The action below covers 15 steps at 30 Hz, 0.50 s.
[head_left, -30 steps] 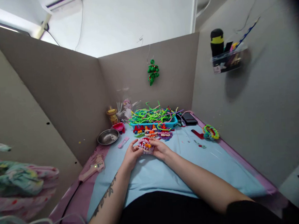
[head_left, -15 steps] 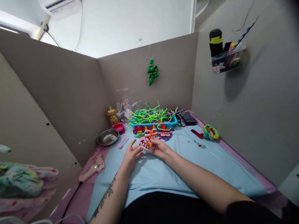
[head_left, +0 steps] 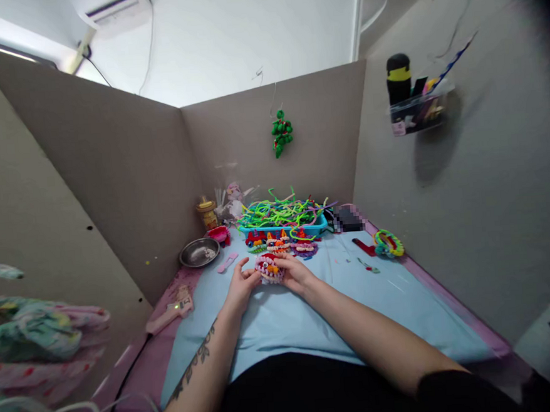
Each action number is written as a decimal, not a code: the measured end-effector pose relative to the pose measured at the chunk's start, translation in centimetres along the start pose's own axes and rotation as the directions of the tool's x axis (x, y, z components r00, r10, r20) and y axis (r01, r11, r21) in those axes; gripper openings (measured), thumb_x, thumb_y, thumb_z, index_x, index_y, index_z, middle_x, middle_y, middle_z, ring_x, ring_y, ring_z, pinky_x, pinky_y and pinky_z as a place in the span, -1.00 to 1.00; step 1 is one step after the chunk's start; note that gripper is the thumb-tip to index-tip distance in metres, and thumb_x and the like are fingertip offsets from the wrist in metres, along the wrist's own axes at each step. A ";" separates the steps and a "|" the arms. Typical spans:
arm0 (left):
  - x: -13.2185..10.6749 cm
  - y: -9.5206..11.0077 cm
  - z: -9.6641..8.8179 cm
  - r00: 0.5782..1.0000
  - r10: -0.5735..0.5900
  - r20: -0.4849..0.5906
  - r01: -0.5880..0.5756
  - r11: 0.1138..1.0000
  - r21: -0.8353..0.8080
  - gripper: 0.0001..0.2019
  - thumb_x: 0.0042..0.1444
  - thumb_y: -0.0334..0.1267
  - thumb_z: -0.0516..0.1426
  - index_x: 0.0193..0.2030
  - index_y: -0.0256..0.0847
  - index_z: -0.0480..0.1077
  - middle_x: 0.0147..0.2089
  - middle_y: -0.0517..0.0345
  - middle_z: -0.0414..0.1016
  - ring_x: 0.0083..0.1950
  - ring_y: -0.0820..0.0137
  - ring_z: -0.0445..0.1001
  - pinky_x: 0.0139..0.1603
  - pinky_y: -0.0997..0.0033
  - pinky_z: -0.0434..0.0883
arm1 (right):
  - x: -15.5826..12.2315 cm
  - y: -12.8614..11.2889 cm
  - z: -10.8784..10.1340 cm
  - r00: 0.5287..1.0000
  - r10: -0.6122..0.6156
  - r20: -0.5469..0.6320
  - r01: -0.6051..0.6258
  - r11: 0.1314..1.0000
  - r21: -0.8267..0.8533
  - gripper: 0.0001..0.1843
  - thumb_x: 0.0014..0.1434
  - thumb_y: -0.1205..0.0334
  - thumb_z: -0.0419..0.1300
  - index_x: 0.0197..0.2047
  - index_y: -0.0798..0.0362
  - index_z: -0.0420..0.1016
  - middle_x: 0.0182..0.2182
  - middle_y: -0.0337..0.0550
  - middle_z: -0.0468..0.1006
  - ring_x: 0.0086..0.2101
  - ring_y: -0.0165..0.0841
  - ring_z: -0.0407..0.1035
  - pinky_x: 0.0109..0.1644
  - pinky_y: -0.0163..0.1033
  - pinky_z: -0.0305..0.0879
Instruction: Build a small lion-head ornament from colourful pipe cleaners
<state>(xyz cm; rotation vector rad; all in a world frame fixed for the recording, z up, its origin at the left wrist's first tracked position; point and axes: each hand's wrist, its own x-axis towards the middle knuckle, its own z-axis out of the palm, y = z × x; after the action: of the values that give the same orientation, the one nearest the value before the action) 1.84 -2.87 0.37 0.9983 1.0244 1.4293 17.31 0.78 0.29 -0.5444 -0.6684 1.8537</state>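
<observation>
Two-Handed Hold on a Small Fuzzy Piece

The pink-and-red piece [head_left: 270,270], a rounded form with beaded-looking rims and an orange detail on its front, sits between the two hands, just above or on the blue cover [head_left: 353,313]; whether it touches the cloth cannot be told. The left hand [head_left: 240,285] holds its left edge, thumb and fingers set narrowly against it with the index finger raised. The right hand [head_left: 297,275] grips the right side, fingers curled close over the rim.

The step in hand appears to be handling and adjusting the piece between the fingertips. From this pose, the next move seems to call for a light, steady pinch on both sides, so that the soft rims are not crushed. Directly beyond stands a row of similar pieces [head_left: 278,244], in front of the blue tray [head_left: 324,223] heaped with green strands [head_left: 280,212]. The metal bowl [head_left: 190,256] and the glue gun [head_left: 170,317] lie to the left, apart from both hands.

Compared with half a second earlier, the hold is nearly the same: the piece is angled slightly differently and the left fingers are set a little differently. The row, tray and bowl remain in place.
</observation>
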 end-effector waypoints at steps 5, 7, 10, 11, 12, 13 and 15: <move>0.0 -0.2 0.0 1.000 0.017 -0.024 -0.016 0.999 0.046 -0.24 -0.24 -0.24 0.31 0.11 -0.29 0.07 -0.50 0.29 0.40 -0.47 0.49 0.40 -0.32 0.43 0.35 | -0.2 0.1 0.2 1.000 -0.001 0.007 0.001 1.000 -0.002 -0.69 -0.16 0.46 0.28 -0.33 0.06 0.30 -0.48 -0.23 0.56 -0.46 -0.30 0.46 -0.40 -0.17 0.42; 0.0 -0.2 0.0 1.000 0.004 -0.028 -0.003 0.999 0.034 -0.25 -0.23 -0.26 0.30 0.12 -0.29 0.07 -0.48 0.28 0.40 -0.45 0.49 0.41 -0.30 0.43 0.35 | -0.1 0.2 0.2 1.000 0.010 -0.009 -0.009 1.000 0.015 -0.72 -0.14 0.47 0.25 -0.34 0.06 0.31 -0.50 -0.23 0.55 -0.47 -0.31 0.46 -0.41 -0.18 0.41; 0.0 0.1 0.1 1.000 -0.025 -0.015 0.025 1.000 -0.017 -0.22 -0.19 -0.29 0.30 0.17 -0.26 0.04 -0.40 0.19 0.43 -0.36 0.44 0.44 -0.26 0.40 0.37 | 0.3 0.3 0.0 0.999 0.033 -0.006 -0.033 0.998 0.061 -0.79 -0.11 0.47 0.21 -0.37 0.07 0.32 -0.52 -0.24 0.54 -0.48 -0.31 0.46 -0.40 -0.17 0.42; 0.0 0.1 0.1 0.999 -0.037 -0.009 0.037 0.999 -0.034 -0.21 -0.18 -0.29 0.30 0.19 -0.25 0.02 -0.36 0.14 0.44 -0.33 0.42 0.45 -0.25 0.39 0.38 | 0.5 0.4 -0.1 0.999 0.037 0.007 -0.038 0.996 0.078 -0.82 -0.09 0.47 0.20 -0.38 0.07 0.33 -0.52 -0.23 0.54 -0.47 -0.31 0.46 -0.38 -0.15 0.42; 0.0 0.1 0.2 0.999 -0.048 -0.003 0.048 0.998 -0.043 -0.19 -0.17 -0.29 0.30 0.20 -0.24 0.00 -0.32 0.11 0.45 -0.31 0.41 0.46 -0.25 0.38 0.38 | 0.7 0.5 -0.3 0.999 0.039 0.018 -0.040 0.995 0.093 -0.84 -0.08 0.46 0.19 -0.38 0.08 0.34 -0.52 -0.23 0.54 -0.46 -0.31 0.46 -0.36 -0.14 0.43; -0.1 0.1 0.3 0.998 -0.057 0.004 0.057 0.997 -0.043 -0.18 -0.17 -0.29 0.30 0.22 -0.24 -0.01 -0.29 0.08 0.45 -0.30 0.40 0.46 -0.26 0.38 0.38 | 0.9 0.6 -0.5 0.999 0.039 0.026 -0.042 0.994 0.103 -0.85 -0.07 0.45 0.18 -0.38 0.08 0.35 -0.52 -0.22 0.54 -0.45 -0.30 0.46 -0.33 -0.12 0.43; -0.1 0.0 0.4 0.998 -0.061 0.029 0.062 0.998 -0.019 -0.14 -0.18 -0.29 0.31 0.23 -0.24 -0.04 -0.29 0.09 0.45 -0.32 0.40 0.46 -0.29 0.41 0.38 | 1.1 0.7 -0.7 0.999 0.038 0.025 -0.041 0.993 0.112 -0.87 -0.05 0.45 0.17 -0.37 0.08 0.36 -0.51 -0.22 0.55 -0.44 -0.29 0.46 -0.30 -0.10 0.43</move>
<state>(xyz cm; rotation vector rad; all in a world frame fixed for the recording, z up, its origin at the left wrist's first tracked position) 2.24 -2.94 0.48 0.9623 1.0103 1.3689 16.91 1.77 -0.75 -0.4663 -0.5677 1.9245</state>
